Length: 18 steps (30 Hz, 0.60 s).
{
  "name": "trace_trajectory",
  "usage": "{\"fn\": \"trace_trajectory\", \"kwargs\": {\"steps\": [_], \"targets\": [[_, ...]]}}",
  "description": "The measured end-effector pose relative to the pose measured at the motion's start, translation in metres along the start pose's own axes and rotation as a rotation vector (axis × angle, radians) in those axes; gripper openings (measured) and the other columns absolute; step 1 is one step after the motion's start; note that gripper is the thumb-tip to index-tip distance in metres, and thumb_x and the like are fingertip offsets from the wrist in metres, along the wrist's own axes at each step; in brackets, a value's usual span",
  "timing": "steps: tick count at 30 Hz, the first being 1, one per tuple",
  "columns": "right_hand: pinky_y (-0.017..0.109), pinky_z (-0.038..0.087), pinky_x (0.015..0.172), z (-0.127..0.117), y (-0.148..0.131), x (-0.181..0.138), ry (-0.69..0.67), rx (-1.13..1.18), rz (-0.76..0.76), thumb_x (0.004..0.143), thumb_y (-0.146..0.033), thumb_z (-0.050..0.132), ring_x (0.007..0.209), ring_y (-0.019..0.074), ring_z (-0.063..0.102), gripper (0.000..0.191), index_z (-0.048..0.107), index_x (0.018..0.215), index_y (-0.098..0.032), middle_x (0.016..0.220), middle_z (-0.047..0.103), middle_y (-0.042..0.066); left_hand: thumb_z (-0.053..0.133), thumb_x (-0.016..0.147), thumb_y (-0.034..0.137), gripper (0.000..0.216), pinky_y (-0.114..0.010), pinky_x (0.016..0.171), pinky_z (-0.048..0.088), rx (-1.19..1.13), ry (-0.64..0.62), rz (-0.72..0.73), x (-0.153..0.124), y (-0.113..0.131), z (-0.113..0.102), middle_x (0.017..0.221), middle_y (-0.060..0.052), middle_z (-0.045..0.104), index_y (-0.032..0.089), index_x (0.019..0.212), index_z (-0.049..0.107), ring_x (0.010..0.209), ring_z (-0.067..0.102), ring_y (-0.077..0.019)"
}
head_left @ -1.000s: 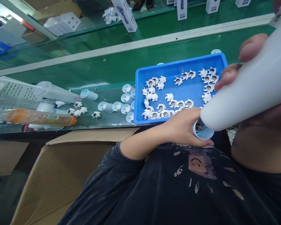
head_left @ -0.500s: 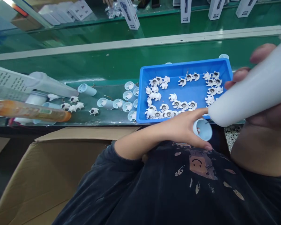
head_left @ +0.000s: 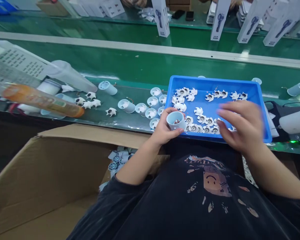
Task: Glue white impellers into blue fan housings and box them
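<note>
Cup [head_left: 176, 120], pale blue, sits in your left hand [head_left: 163, 129], with your fingers closed around its wall and your thumb along the near side. Its mouth faces up, and something small, brown and white, shows inside.

Your right hand [head_left: 243, 123] hangs over the right part of the tray [head_left: 213, 106], fingers loosely curved and standing apart from the thumb. They are blurred, so you cannot tell whether the tips touch anything.

Beneath and to the left of those right fingertips, white fans [head_left: 201, 119] lie in a row along the tray's near side; others cluster in its far corners. The held cup overlaps the tray's near left corner in view.

Just left of your left fingers, more cups [head_left: 152, 102] stand or lie on the bench [head_left: 132, 125], several with fans inside. Farther left come loose fans and an orange bottle [head_left: 42, 98]. Below your left wrist, a cardboard box [head_left: 65, 160] gapes, with pale blue parts [head_left: 118, 158] in it. To the right of your right hand, well apart, lies a white cylinder [head_left: 296, 121]. Beyond both hands, tall cartons [head_left: 218, 21] stand tilted in view.
</note>
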State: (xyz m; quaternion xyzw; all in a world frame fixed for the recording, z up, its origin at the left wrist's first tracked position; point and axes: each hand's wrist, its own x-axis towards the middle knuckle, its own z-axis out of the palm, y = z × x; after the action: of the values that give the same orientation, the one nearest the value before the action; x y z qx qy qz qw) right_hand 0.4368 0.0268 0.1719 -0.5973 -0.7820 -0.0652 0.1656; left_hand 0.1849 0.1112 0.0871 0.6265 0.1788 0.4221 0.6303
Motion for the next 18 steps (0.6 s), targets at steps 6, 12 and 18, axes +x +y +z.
{"fn": "trace_trajectory", "kwargs": {"steps": [6, 12, 18], "targets": [[0.04, 0.054, 0.092, 0.072, -0.003, 0.082, -0.674, -0.216, 0.119, 0.097, -0.024, 0.059, 0.103, 0.0196, 0.059, 0.018, 0.063, 0.109, -0.011, 0.11, 0.059, 0.009, 0.086, 0.068, 0.048, 0.07, -0.041, 0.1, 0.046, 0.049, -0.042, -0.084, 0.005, -0.004, 0.002, 0.133, -0.015, 0.059, 0.019, 0.124, 0.055, 0.119, 0.058, -0.0319], [0.04, 0.053, 0.095, 0.075, 0.002, 0.095, -0.836, -0.257, 0.144, 0.098, -0.03, 0.06, 0.105, 0.0197, 0.058, 0.028, 0.059, 0.118, -0.011, 0.115, 0.058, 0.01, 0.085, 0.063, 0.059, 0.081, -0.037, 0.09, 0.049, -0.039, -0.039, -0.147, 0.006, -0.013, -0.003, 0.124, -0.012, 0.061, 0.02, 0.128, 0.054, 0.109, 0.062, -0.03], [0.04, 0.052, 0.097, 0.039, -0.01, 0.069, -0.679, -0.191, 0.229, 0.102, -0.03, 0.051, 0.109, 0.0192, 0.056, 0.026, 0.059, 0.12, -0.014, 0.122, 0.055, 0.01, 0.09, 0.057, 0.057, 0.08, -0.034, 0.085, 0.049, -0.024, -0.017, -0.116, 0.0, -0.002, -0.006, 0.111, -0.009, 0.063, 0.02, 0.12, 0.059, 0.099, 0.063, -0.0272]]}}
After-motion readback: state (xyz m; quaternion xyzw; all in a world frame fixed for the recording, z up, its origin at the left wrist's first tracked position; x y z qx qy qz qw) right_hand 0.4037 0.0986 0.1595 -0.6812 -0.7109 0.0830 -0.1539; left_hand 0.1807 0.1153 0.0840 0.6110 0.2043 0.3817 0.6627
